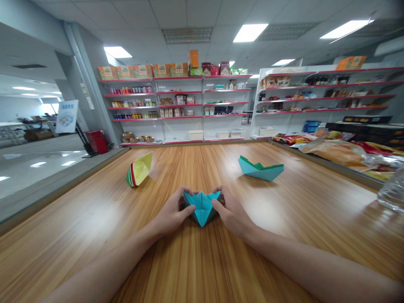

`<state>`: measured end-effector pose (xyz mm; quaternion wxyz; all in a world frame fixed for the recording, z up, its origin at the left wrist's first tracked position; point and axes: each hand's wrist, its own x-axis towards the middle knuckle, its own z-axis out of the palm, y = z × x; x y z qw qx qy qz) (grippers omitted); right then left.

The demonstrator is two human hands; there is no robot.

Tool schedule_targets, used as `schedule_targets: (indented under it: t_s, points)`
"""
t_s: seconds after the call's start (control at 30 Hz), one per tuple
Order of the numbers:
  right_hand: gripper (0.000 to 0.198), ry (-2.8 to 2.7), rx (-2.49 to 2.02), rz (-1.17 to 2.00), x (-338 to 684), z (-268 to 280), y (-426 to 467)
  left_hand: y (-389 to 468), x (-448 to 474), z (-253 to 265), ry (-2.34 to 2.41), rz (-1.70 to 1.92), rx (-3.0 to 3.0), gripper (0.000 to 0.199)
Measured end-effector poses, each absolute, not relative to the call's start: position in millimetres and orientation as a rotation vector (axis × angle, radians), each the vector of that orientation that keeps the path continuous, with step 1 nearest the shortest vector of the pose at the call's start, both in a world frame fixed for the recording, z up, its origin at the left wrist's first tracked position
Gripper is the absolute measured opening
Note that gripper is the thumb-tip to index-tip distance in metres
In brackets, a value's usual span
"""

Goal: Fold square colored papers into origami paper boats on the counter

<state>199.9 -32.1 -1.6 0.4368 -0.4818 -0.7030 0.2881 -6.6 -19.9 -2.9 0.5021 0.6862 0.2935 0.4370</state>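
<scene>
Between my hands, just above or on the wooden table, is a blue folded paper piece (202,207) with points at its top and a sharp tip toward me. My left hand (177,209) grips its left side, thumb in front and fingers behind. On the opposite side my right hand (232,212) pinches it the same way. Parts of the fingers are hidden behind the paper. Farther off to the right sits a folded paper boat (263,171), blue outside and green inside. To the left stands a tilted stack of folded paper (139,169) in yellow, red, white and green.
The wood-grain table (189,269) has a raised edge. Packaged snacks (337,152) lie beyond its right edge, and a clear plastic object (392,191) stands at far right. Stocked shelves (179,103) line the back. A sign board (67,116) stands on the floor at left.
</scene>
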Motion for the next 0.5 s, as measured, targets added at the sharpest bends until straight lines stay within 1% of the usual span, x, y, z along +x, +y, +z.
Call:
schedule_targets:
  t_s: [0.27,0.5]
  points:
    - [0.021,-1.741,-1.146,0.717,202.6,-8.1,-24.1,-17.1,-5.3,-3.0,0.784,1.090,1.584,0.027]
    - [0.024,-1.707,-1.088,0.788,202.5,-11.6,-20.6,-18.1,-5.1,0.0,0.815,1.105,1.549,0.031]
